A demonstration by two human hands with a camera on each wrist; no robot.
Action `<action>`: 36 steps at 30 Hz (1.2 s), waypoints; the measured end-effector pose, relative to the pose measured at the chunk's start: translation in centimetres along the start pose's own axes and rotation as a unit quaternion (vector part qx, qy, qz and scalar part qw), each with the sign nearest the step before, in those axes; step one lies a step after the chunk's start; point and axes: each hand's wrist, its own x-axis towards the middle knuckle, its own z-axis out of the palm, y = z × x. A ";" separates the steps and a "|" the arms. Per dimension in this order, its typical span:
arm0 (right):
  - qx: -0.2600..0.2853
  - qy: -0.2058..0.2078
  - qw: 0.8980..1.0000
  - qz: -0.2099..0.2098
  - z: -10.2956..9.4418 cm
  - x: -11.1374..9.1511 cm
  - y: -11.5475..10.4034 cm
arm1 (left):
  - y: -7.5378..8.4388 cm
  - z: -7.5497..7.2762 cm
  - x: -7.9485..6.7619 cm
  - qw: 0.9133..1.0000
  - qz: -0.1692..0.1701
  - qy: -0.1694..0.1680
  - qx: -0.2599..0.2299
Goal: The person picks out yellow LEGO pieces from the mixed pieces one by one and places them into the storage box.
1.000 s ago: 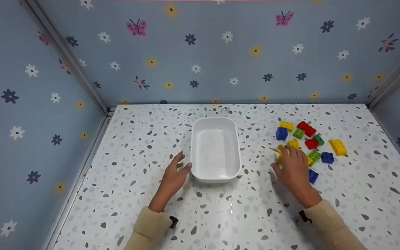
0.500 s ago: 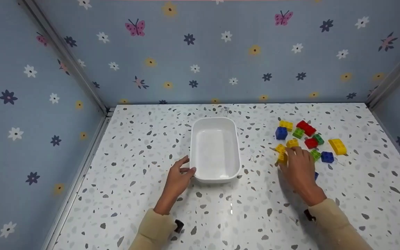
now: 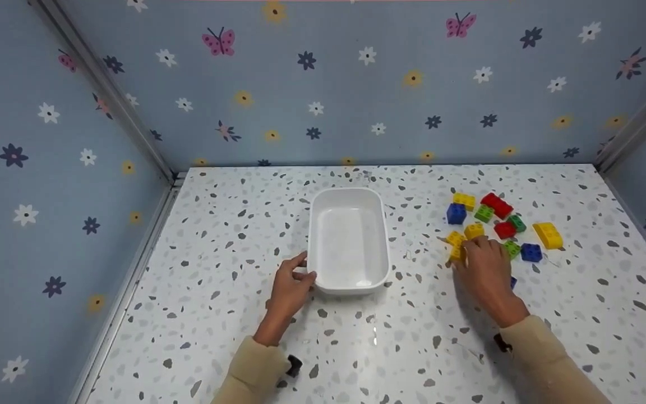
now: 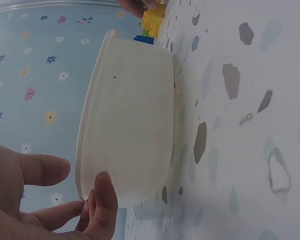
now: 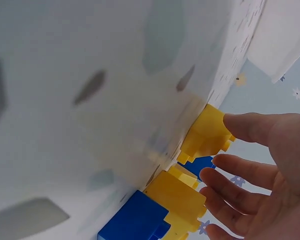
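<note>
My left hand (image 3: 289, 289) is at the near left corner of a white plastic tub (image 3: 351, 290), its fingers lightly bent around the corner and touching the rim. The left wrist view shows fingertips against the tub's outer wall (image 4: 127, 115). On the right, my right hand (image 3: 485, 278) reaches into a group of toy building bricks. Its thumb meets a yellow brick (image 5: 206, 131), while the other fingers stay spread and loosely bent. Another yellow brick (image 5: 175, 202) and a blue brick (image 5: 135, 217) sit close to the hand. Part of the group is hidden under the hand.
Red (image 3: 497, 205), green (image 3: 484, 213), blue (image 3: 456, 214) and yellow (image 3: 548, 235) bricks lie scattered beyond and right of the right hand. A speckled white tabletop (image 3: 216, 224) carries everything. Flower-patterned panels (image 3: 345, 84) stand at the back and sides.
My left hand has moved right, up to the tub's corner. The right hand has shifted slightly right and nearer, uncovering yellow bricks on its left. The tub stays in place.
</note>
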 end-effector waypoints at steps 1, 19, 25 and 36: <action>0.002 -0.003 1.000 0.000 0.0 0.1 0.0 | 0.0 0.0 0.0 1.000 0.000 0.003 -0.006; -0.008 0.006 1.000 -0.005 0.1 0.5 0.2 | -0.2 0.1 0.0 0.999 -0.011 -0.004 -0.051; -0.005 0.003 1.000 -0.006 -0.3 0.7 -0.1 | -0.1 0.0 0.0 0.999 -0.021 0.001 -0.049; -0.017 0.015 0.999 -0.037 -1.7 1.0 -1.4 | 0.2 0.0 0.1 0.999 -0.022 0.003 -0.049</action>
